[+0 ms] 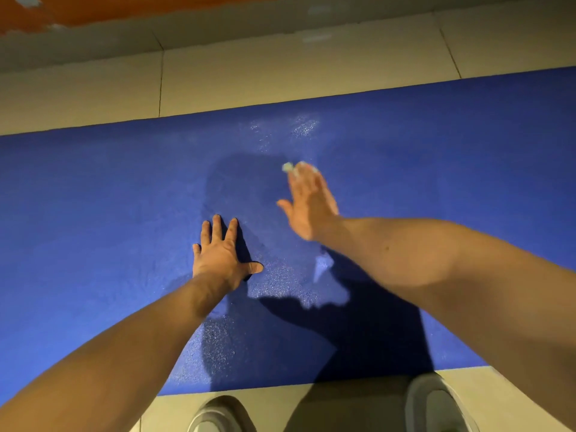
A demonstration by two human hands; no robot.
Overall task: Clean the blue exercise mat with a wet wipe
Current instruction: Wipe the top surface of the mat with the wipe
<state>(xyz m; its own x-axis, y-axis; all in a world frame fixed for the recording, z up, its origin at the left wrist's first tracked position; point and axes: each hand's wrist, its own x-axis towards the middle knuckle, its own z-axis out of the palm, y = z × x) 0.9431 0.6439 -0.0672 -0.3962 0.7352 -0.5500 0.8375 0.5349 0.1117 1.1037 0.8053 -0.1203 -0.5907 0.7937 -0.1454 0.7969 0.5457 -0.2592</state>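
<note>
The blue exercise mat (pixel 109 198) lies flat on the tiled floor (pixel 249 76), running from the left edge of the view to the right, with its near edge just beyond your shoes (pixel 221 416). The wet wipe (pixel 288 166) shows only as a small pale bunch at the tips of your right hand (pixel 308 204), around the middle of the mat and towards its far side. That hand is blurred, but its fingers look stretched out straight over the wipe rather than curled round it, thumb set apart to the left. Your left hand (pixel 219 254) lies palm down on the mat, nearer and to the left, with its fingers spread wide and holding nothing. Glistening patches (pixel 280 282) show on the mat between and around your hands. Beyond the far floor tiles stands an orange wall (pixel 124 4).
</note>
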